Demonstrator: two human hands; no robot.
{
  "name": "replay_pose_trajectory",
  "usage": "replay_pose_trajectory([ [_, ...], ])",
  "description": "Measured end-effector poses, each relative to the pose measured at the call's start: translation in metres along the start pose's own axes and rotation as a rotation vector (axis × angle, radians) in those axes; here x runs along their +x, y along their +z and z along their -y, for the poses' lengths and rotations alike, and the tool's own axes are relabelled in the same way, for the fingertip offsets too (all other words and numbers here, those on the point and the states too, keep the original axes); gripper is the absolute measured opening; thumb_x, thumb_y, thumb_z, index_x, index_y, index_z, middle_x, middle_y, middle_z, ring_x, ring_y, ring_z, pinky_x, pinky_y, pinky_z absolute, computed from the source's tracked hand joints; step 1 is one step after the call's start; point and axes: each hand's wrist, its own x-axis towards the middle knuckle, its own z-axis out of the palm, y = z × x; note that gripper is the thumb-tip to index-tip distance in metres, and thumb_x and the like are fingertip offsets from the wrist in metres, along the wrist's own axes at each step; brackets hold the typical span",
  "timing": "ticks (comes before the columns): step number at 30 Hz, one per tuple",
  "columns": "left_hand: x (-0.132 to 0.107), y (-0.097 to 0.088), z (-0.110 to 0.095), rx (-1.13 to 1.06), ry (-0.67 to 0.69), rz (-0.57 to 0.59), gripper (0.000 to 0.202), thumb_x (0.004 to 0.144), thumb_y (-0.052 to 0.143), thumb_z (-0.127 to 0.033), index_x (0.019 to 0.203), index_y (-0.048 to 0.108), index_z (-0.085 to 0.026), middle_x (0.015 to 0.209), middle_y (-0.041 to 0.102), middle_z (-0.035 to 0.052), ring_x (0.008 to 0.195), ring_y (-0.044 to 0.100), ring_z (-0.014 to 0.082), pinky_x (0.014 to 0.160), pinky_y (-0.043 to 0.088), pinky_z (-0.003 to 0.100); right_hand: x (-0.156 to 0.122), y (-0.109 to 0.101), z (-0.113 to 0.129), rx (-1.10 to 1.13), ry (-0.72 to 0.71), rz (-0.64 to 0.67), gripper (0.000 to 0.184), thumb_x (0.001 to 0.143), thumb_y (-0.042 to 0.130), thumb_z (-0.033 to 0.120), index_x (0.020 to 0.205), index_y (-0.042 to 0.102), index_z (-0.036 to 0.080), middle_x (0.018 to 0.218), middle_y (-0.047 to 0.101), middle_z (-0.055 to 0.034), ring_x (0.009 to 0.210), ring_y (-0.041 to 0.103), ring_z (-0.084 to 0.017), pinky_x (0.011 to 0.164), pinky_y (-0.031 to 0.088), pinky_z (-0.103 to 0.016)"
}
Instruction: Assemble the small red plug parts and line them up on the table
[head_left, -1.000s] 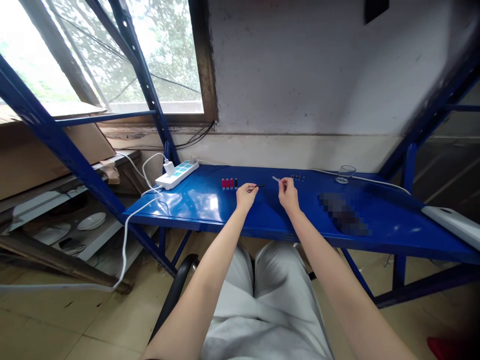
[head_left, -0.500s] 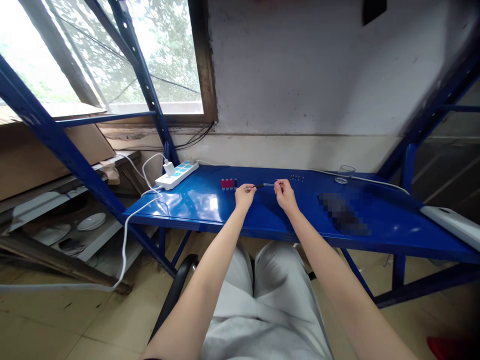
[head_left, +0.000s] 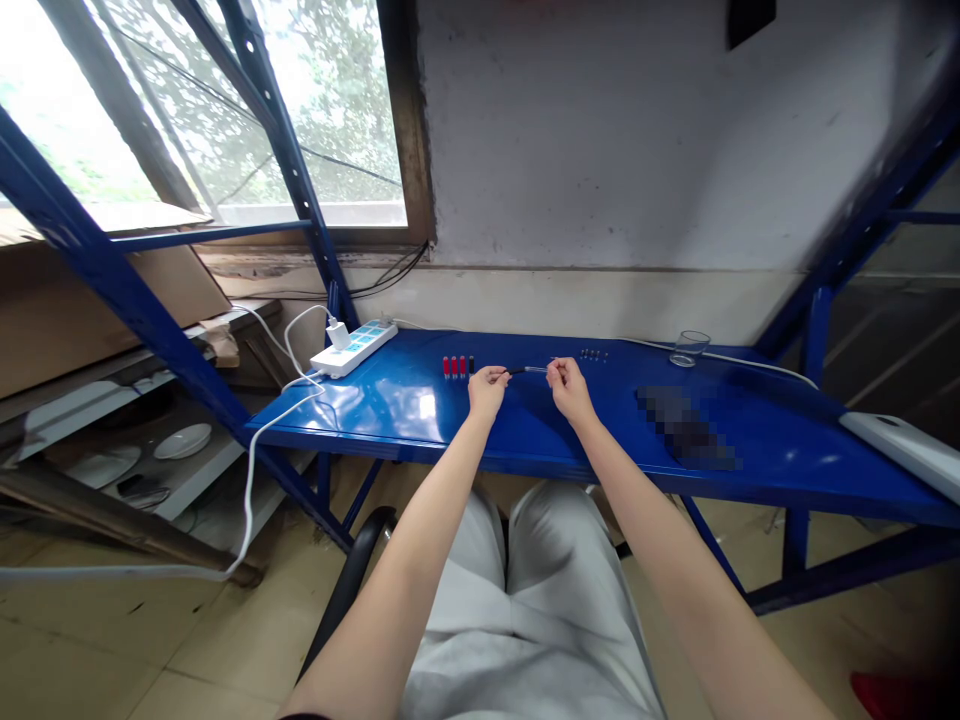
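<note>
Both hands hover over the blue metal shelf (head_left: 420, 415). My left hand (head_left: 487, 390) is closed in a pinch on a small black piece (head_left: 516, 371). My right hand (head_left: 570, 388) is closed in a pinch on a thin clear tube (head_left: 536, 369). The black piece and the tube meet end to end between the hands. Just left of my left hand stands a short row of small red and black caps (head_left: 458, 366). A row of tiny dark pieces (head_left: 592, 354) lies behind my right hand.
A white power strip (head_left: 354, 348) with a plugged charger and white cable lies at the shelf's back left. A clear glass (head_left: 690, 348) stands at the back right. A blurred dark patch (head_left: 686, 428) is right of my hands. Blue rack posts flank the shelf.
My hands have come closer together. The black piece and the clear tube, apart a second ago, now touch end to end.
</note>
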Motion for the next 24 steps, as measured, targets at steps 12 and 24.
replay_pose_trajectory([
  [12,-0.006,-0.004,-0.011,-0.073,-0.087,0.019,0.021,0.076,0.058,-0.016,0.096,0.064,-0.010,0.091,0.068,0.0120,0.073,0.063,0.0130,0.071,0.048,0.027,0.005,0.005,-0.008,0.307,-0.029,-0.007,0.025,0.082,0.046,0.046,0.083,0.042,0.022,0.059,0.043,0.0041,0.053,0.041,-0.010,0.053,0.034,-0.024],
  [24,-0.006,0.002,-0.008,-0.084,-0.020,0.159,0.033,0.079,0.056,-0.018,0.111,0.060,-0.010,0.104,0.066,0.0146,0.086,0.065,0.0184,0.067,0.048,0.025,0.005,0.005,-0.010,0.285,-0.071,0.011,0.023,0.083,0.045,0.044,0.085,0.043,0.021,0.060,0.047,0.0038,0.053,0.045,-0.010,0.053,0.036,-0.025],
])
